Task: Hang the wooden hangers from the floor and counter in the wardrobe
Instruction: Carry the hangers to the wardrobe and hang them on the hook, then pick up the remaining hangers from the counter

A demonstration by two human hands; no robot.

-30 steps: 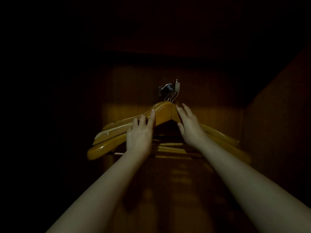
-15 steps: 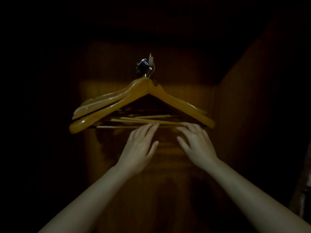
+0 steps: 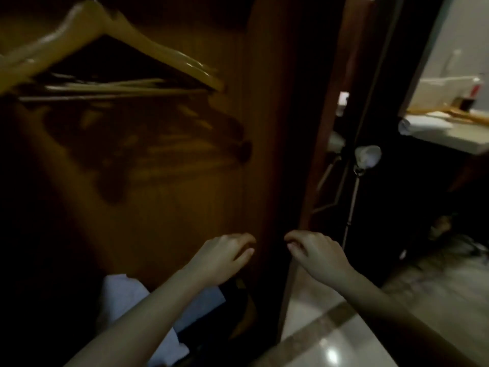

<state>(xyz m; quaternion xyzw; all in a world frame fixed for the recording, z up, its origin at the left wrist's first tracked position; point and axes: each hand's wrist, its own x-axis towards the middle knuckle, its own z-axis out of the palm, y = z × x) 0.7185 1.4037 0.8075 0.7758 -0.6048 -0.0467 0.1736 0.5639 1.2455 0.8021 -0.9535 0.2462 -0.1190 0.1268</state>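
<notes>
dim brown wooden wardrobe [image 3: 164, 181] | honey-coloured wooden hangers [image 3: 111, 35] hanging upper left | my left hand [image 3: 222, 256], right hand [image 3: 317, 254] loosely curled, empty | glossy tiled floor [image 3: 330, 337] | pale tabletop [image 3: 449, 140] far right

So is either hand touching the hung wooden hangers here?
Apart. The head view shows the left hand and right hand low in the picture, fingers curled and empty, with bare wardrobe panel between them and the wooden hangers at upper left.

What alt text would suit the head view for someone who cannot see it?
Two empty hands, left and right, hover low before a dim wardrobe. Wooden hangers hang upper left; a counter shows far right.
</notes>
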